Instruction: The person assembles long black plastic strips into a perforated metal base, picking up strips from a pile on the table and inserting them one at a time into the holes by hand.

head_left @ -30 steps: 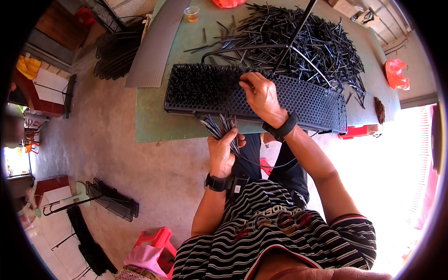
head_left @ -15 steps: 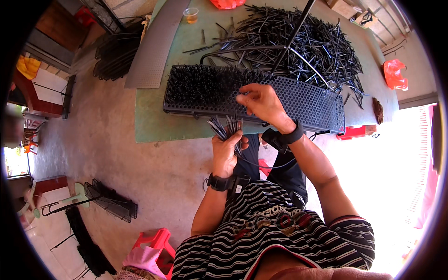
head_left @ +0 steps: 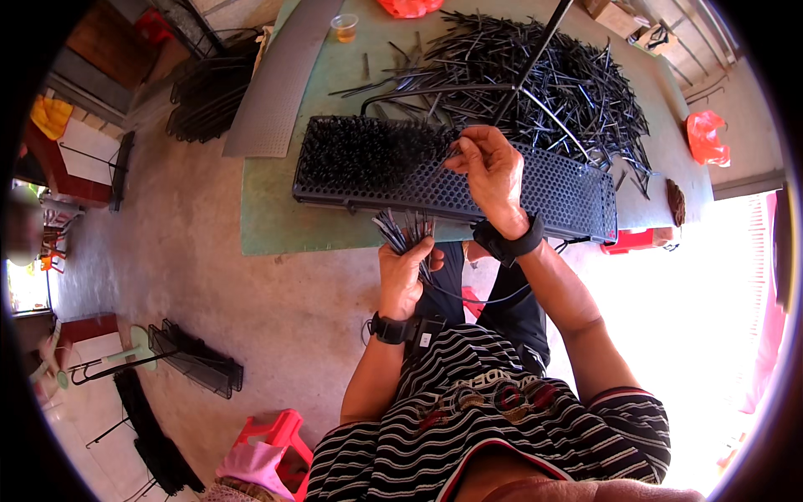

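Note:
A long black perforated panel (head_left: 565, 186) lies along the near edge of the green table. Its left part bristles with dense black strips (head_left: 355, 155); the honeycomb of holes on its right part is bare. Below the near edge of the panel, my left hand (head_left: 403, 274) is closed round a bunch of thin black strips (head_left: 405, 230) whose ends fan upward. My right hand (head_left: 493, 171) is over the middle of the panel, where the bristles meet the bare holes. Its thumb and forefinger are pinched together; whatever is between them is too small to make out.
Behind the panel is a large pile of loose black strips (head_left: 544, 79). A bent black metal rod frame (head_left: 435, 88) rises over the panel. A grey perforated sheet (head_left: 280, 100) and a plastic cup (head_left: 344, 29) are at the left; a red bag (head_left: 708, 138) is at the right.
My right hand has moved slightly right and away from me over the panel, and its fingers are pinched. My left hand stays in place with the bunch of strips.

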`<state>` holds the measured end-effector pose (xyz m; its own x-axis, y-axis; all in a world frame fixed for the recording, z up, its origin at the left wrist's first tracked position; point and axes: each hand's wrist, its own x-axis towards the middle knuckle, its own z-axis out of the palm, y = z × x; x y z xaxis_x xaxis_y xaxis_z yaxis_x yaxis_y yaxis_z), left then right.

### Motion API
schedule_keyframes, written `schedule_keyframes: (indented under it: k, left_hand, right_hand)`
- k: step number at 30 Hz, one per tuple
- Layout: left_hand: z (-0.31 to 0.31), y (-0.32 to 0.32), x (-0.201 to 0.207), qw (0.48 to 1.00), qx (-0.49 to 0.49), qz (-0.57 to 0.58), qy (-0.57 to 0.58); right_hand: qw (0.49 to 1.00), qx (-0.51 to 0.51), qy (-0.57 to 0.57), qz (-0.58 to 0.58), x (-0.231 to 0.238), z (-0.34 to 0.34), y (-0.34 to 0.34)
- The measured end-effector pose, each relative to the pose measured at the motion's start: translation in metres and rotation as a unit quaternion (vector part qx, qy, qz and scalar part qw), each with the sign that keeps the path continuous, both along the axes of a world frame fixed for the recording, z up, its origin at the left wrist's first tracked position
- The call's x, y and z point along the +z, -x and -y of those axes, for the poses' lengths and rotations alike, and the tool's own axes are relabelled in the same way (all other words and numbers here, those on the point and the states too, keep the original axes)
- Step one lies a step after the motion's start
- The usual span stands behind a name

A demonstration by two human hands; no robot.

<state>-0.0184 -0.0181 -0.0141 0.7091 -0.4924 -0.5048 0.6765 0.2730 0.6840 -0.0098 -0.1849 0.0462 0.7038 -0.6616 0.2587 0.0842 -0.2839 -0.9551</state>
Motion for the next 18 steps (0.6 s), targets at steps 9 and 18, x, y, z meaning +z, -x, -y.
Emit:
schedule_keyframes:
  k: [9,18]
  left_hand:
    - [-0.004,-0.004,0.002,1.000,0.023,-0.017,0.006]
    - [-0.004,-0.005,0.007,0.999,0.046,-0.009,0.010]
  right_hand:
    - [0.971,0.010,0.238,0.028,-0.013,-0.007,-0.005]
    - [0.906,0.062,0.412,-0.073,-0.007,-0.004,-0.008]
